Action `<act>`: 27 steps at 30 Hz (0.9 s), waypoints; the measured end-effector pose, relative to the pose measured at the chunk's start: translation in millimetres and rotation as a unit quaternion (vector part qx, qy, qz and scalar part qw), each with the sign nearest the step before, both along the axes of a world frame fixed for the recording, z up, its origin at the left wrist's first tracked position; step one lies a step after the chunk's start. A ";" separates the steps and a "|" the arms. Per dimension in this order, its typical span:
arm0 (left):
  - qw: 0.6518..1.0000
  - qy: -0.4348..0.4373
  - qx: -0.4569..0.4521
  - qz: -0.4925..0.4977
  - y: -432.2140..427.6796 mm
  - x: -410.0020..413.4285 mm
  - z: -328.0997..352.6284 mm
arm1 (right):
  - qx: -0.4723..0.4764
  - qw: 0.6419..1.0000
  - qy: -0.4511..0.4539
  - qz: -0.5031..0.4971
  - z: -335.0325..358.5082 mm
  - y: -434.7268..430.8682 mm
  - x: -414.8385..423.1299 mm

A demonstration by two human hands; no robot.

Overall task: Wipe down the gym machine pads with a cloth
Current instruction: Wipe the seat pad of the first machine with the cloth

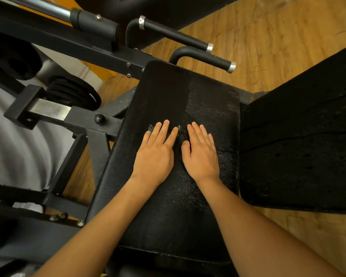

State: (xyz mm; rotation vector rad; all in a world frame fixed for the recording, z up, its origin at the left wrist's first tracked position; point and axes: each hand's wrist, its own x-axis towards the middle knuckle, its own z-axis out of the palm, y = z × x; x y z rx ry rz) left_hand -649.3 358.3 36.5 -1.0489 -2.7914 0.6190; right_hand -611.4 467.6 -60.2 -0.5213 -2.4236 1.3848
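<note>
A black steel gym machine (100,56) stands on a wooden floor (268,37), its 2 upholstered pads filling the head view. The long seat pad (178,206) runs away from the person. A second pad (298,146), cracked and pitted, lies just beside its right edge. 2 grip handles (208,58) jut out past the seat pad's far edge, and weight plates (74,92) hang off the frame to the left.

Both hands lie flat near the middle of the seat pad, side by side and not quite touching. The left hand (154,154) has its fingers straight and slightly spread, pressing down on what appears to be a dark cloth (150,128). Only frayed corners of it show past the fingertips, and its full outline cannot be made out against the black vinyl. The right hand (201,154) has its fingers straight and close together, thumb held apart, palm down beside the cloth.

The wiping of the seat pad looks to be under way. A darker, cleaner band lies toward the far left corner, while the right side and near half look dusty and speckled. The next move likely calls for firm, even pressure in strokes toward the right edge and the near edge, then a shift to the second pad.

No brand, label or writing can be read anywhere on the machine.
</note>
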 end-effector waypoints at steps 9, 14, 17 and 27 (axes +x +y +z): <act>1.000 -0.003 0.010 0.019 11.0 -3.7 -2.9 | -0.005 1.000 0.001 -0.007 -1.5 0.2 0.4; 0.999 0.012 0.038 0.017 -13.6 23.1 -7.3 | -0.009 1.000 0.006 -0.010 -3.8 -1.2 -0.7; 0.999 0.011 0.030 0.026 -22.8 38.1 -8.9 | -0.008 1.000 0.006 -0.013 -5.0 -1.5 -1.1; 0.999 -0.012 0.028 0.028 -17.0 30.8 -0.9 | -0.005 1.000 0.002 -0.018 -4.9 -1.7 -0.5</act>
